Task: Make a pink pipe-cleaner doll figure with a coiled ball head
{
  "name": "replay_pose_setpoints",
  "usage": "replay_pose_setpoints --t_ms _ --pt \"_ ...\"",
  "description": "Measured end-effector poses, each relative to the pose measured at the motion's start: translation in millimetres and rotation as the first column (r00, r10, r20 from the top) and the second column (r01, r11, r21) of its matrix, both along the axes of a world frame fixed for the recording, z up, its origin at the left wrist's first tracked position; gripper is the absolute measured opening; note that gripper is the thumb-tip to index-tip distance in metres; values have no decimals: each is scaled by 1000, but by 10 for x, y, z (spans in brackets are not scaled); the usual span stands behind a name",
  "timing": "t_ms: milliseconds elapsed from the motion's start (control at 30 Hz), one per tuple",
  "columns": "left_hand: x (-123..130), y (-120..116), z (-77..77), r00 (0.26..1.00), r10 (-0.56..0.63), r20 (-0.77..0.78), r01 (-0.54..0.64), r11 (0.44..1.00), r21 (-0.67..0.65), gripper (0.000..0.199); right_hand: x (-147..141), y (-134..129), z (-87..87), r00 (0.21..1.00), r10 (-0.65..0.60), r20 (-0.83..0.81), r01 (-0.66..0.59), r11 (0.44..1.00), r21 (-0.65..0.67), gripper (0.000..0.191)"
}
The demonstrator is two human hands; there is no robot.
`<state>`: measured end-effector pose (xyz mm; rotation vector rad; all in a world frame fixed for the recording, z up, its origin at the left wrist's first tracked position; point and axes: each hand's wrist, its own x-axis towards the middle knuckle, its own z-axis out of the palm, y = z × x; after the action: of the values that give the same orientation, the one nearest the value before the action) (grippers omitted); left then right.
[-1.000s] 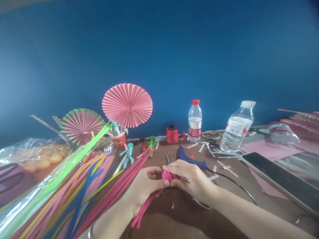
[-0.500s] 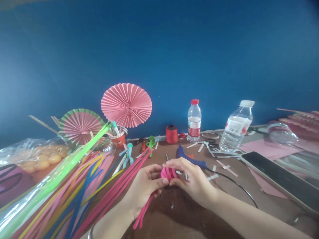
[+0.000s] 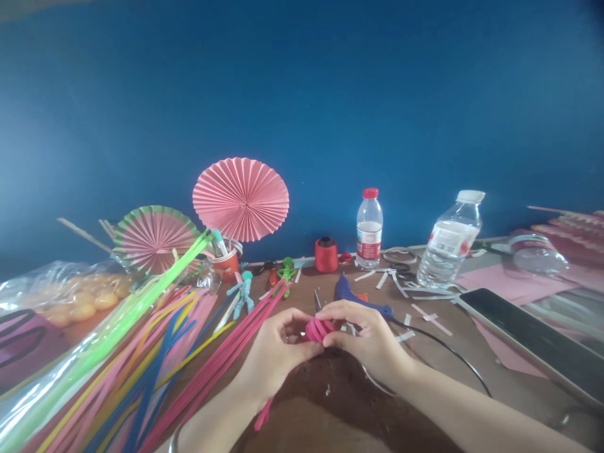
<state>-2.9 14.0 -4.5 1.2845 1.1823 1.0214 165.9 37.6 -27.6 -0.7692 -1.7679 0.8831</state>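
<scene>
A coil of hot-pink pipe cleaner [image 3: 318, 328] is pinched between the fingertips of my two hands, a little above the table. My left hand [image 3: 274, 346] grips its left side, the thumb pressed along the near face. From the right, my right hand [image 3: 375, 336] holds the other side with thumb and forefinger. Loose pink ends [image 3: 264, 413] hang below my left wrist. Just beyond my fingers, a pointed metal tip [image 3: 318, 301] sticks up, the rest of it hidden. Behind my right hand lies a blue glue gun [image 3: 363, 301] with a black cord.
Bundles of pipe cleaners [image 3: 155, 352] cover the left side. Small blue [image 3: 244, 294] and green [image 3: 285, 270] pipe-cleaner figures, a red thread spool [image 3: 326, 256] and two water bottles [image 3: 369, 229] stand behind. Paper scraps and a phone [image 3: 528, 340] lie right. Pink paper fans [image 3: 243, 200] rise at back left.
The pink coil has turned in my fingers and looks more compact. Less of its loose ends shows below my left hand. My left thumb has moved right, nearer my right thumb.
</scene>
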Motion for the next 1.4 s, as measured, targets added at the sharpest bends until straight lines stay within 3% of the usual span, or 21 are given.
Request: replay_pose_setpoints --t_ms 133,267,500,633,767,967,1200,1333,1400 --pt "-2 -25 -13 990 -3 -141 25 988 151 20 -8 3 -11 1000 15 -25 -16 999 -45 20" --pt "-11 -20 -47 990 -8 -142 31 987 159 21 -3 8 -20 999 28 -19 -28 999 -32 21" --pt "-12 4 -59 986 -91 138 95 995 -23 23 5 -40 35 998 64 30 -65 997 37 10" --pt "11 -10 -24 967 -54 249 94 984 -151 30 5 -55 64 995 67 70 -71 995 66 10" --pt "21 -13 -5 947 -65 314 119 980 -157 35 7 -34 18 995 67 73 -73 994 84 13" --pt "11 -11 -33 942 -30 334 99 977 -190 27 18 -75 -50 997 34 76 -42 994 105 26" --pt "54 -27 -3 967 75 243 -33 985 -169 28 -19 -77 -53 998 0 64 -6 997 82 27" --pt "56 -35 27 986 72 150 -61 995 -74 27 -16 -63 -32 994 -96 49 93 993 71 21" --pt "43 -36 29 993 44 114 -41 999 -24 25 -11 -62 -17 995 -87 41 85 995 61 15"
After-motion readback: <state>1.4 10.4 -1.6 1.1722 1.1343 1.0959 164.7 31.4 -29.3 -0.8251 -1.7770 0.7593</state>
